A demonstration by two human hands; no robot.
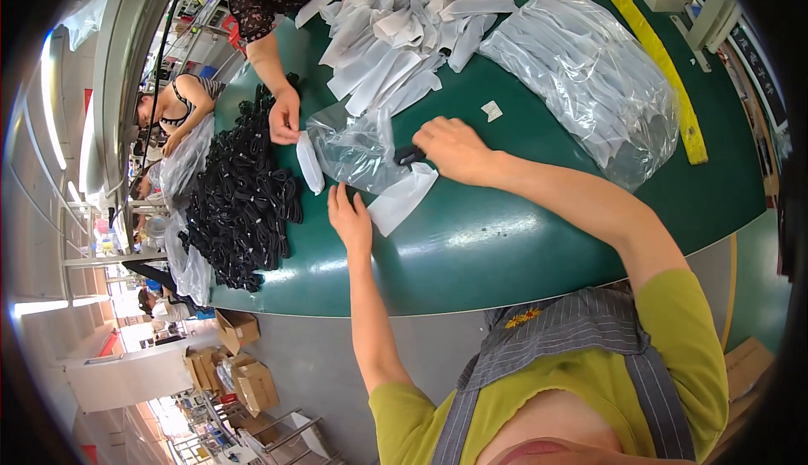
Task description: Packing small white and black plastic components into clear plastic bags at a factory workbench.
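My right hand (453, 147) grips a small black item (409, 155) and holds it at the mouth of a clear plastic bag (358, 149) lying on the green table (505, 238). My left hand (349, 217) rests flat on the table with its fingers spread, touching the near edge of that bag beside a white paper sleeve (402, 198). A small white packet (310, 162) lies just left of the bag.
A heap of black bundled cords (244, 196) lies at the left. Another person's hand (284, 116) reaches to it from across the table. White sleeves (404, 31) are piled at the far side, a large clear bag of them (589, 78) at the right. Cardboard boxes (240, 364) stand on the floor.
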